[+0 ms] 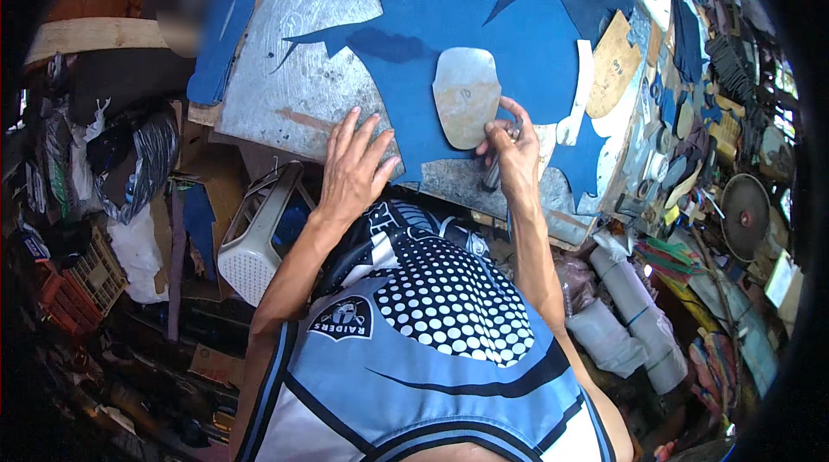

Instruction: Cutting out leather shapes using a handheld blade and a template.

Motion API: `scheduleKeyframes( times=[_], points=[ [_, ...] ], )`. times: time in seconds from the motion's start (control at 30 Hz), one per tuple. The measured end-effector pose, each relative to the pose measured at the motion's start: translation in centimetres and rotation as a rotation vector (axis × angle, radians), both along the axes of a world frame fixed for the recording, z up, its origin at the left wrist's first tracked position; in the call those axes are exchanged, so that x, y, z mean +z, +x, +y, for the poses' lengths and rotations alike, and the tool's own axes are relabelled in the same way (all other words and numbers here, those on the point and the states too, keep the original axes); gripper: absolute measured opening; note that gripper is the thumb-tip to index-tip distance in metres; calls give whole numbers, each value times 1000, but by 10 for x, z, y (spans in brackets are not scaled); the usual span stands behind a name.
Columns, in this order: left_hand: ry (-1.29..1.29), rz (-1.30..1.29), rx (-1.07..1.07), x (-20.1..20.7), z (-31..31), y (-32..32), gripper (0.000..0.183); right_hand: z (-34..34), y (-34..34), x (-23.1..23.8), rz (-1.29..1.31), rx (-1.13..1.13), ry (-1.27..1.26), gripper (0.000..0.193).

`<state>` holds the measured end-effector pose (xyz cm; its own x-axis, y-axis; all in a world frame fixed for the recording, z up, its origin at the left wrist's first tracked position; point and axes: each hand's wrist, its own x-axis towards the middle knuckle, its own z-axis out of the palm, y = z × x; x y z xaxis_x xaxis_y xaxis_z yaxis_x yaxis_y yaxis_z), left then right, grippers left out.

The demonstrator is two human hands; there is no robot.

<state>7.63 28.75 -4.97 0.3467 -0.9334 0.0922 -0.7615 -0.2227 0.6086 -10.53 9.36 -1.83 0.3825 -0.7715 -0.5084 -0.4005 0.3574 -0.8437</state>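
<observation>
A large piece of blue leather-like sheet [527, 26] with cut-out, pointed edges lies across a scuffed metal work board [259, 91]. On top of the sheet rests a pale, shield-shaped metal template [466, 99]. My left hand [356, 160] is open, its fingers spread flat on the board and the near edge of the sheet, left of the template. My right hand [515, 151] is closed at the template's lower right edge, thumb and fingertips against it. A slim dark tool [491, 175] sticks out below those fingers; its tip cannot be made out.
Offcuts [580, 160], a white strip [579, 86] and a tan pattern piece [615, 69] lie to the right. Folded blue material [223, 39] sits at the left edge. A white plastic stool [250, 263] stands below left, wrapped rolls [635, 315] below right, a fan [745, 216] farther right.
</observation>
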Motion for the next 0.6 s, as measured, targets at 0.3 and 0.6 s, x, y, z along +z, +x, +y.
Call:
scheduleKeyframes(
  times=[0.3,0.6],
  points=[
    [53,-20,-1,-2,-7,0,50,24,-12,3,-5,-76,124,48],
    [43,-26,36,-12,-21,8,70,26,56,-6,-25,63,100,48]
  ],
)
